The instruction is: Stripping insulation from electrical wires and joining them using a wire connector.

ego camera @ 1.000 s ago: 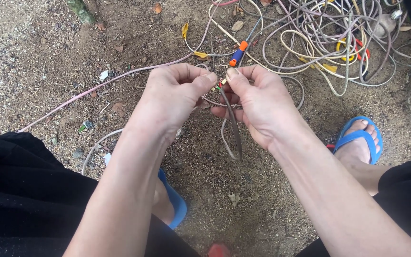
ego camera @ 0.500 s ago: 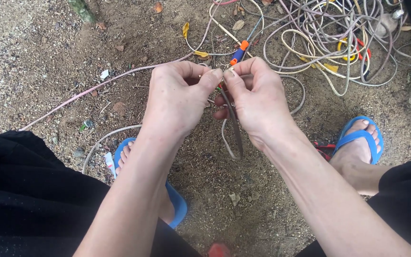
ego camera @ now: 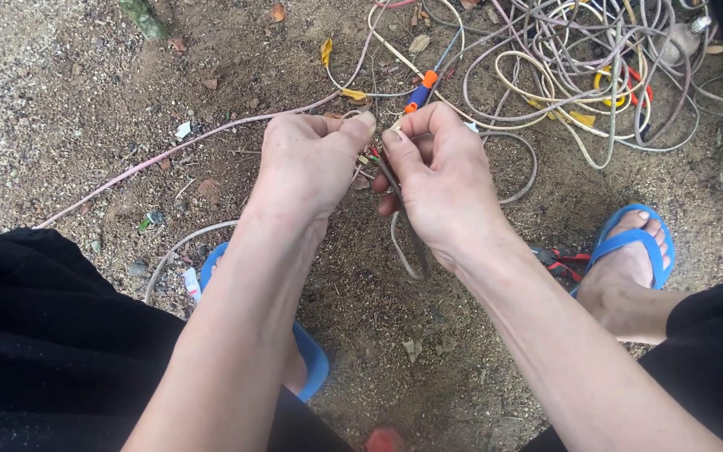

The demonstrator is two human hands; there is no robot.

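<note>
Both hands rose slightly since a second ago, grip unchanged. Left hand [ego camera: 307,163] fingers pinched wire end; right hand [ego camera: 441,180] fingers clamped same wire [ego camera: 403,243], loop hanging above dirt ground [ego camera: 85,100]. Stripping seemingly ongoing. Cable pile [ego camera: 579,75] beyond.

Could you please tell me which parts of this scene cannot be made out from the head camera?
- Head view: the wire end pinched between the left hand and right hand is covered by the fingers, so what is being done to it cannot be told.
- The red tool by the right sandal is partly behind the right forearm.
- The wire pile is cut off by the top edge.
- The left sandal is mostly under the left forearm.
</note>
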